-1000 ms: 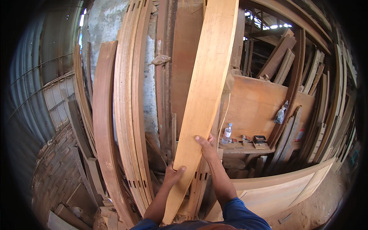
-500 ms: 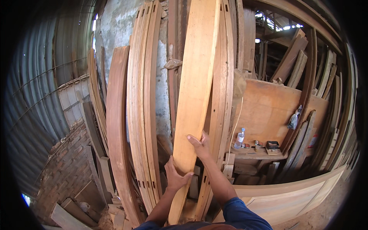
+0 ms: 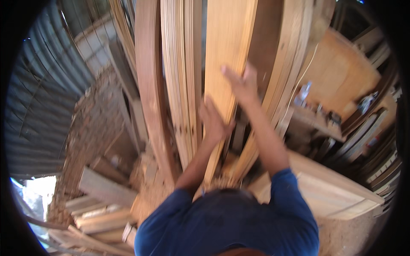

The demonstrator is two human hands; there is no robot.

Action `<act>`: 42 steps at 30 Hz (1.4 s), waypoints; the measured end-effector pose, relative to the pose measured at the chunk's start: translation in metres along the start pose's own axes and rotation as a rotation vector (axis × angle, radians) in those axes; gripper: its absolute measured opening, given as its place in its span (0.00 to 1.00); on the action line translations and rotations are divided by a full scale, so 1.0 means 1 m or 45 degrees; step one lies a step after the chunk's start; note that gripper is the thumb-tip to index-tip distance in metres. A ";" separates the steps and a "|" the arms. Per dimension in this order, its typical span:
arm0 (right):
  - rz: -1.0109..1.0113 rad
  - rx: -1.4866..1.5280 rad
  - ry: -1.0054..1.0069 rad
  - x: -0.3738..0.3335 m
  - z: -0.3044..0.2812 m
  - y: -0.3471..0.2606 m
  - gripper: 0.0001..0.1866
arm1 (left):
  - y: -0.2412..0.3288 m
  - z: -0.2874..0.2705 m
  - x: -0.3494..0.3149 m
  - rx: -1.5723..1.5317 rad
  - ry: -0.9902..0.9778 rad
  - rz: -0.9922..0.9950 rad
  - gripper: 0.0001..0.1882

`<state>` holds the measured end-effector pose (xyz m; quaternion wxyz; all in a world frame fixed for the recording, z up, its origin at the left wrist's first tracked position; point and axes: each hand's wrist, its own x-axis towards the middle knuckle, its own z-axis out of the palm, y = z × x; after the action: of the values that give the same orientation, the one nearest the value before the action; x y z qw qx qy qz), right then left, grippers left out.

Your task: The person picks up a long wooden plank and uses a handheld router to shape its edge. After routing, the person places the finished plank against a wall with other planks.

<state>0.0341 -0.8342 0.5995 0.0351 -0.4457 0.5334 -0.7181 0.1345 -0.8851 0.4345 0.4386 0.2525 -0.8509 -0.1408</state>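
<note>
A long pale wooden board (image 3: pixel 229 34) stands upright in front of me, its top beyond the upper edge of the view. My left hand (image 3: pixel 213 121) grips its lower part, fingers along the left edge and thumb across the face. Higher up, my right hand (image 3: pixel 244 84) clasps the right edge, its thumb lying on the face and its other fingers partly hidden behind. To the left lean several grooved wooden pieces (image 3: pixel 180 64) and a reddish-brown plank (image 3: pixel 149 64). More pale boards (image 3: pixel 284 72) lean to the right of the held one.
A shelf (image 3: pixel 314 119) with a plastic bottle (image 3: pixel 303 91) is on the right, below a plywood panel (image 3: pixel 346 64). A wooden panel (image 3: pixel 329 183) lies low at the right. Wood offcuts (image 3: pixel 102 215) are heaped at lower left, by a brick wall (image 3: pixel 100 102) and corrugated sheeting (image 3: pixel 38 141).
The view has tilted downward, so my shirt and more floor show and the scene sits higher. Both hands keep their hold on the board. The picture is more blurred.
</note>
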 end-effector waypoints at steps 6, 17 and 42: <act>-0.181 0.311 -0.224 0.003 0.038 -0.010 0.26 | -0.022 -0.029 0.011 0.059 -0.004 0.019 0.70; -0.479 0.116 -0.056 -0.006 0.059 -0.001 0.24 | -0.037 -0.043 0.003 -0.005 0.020 0.010 0.71; -0.096 0.307 -0.170 -0.013 0.055 0.008 0.23 | -0.027 -0.028 -0.007 0.069 0.031 -0.226 0.69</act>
<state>0.0756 -0.8710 0.5876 0.0968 -0.5046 0.4227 -0.7465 0.1688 -0.9040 0.4338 0.4277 0.3403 -0.8233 -0.1531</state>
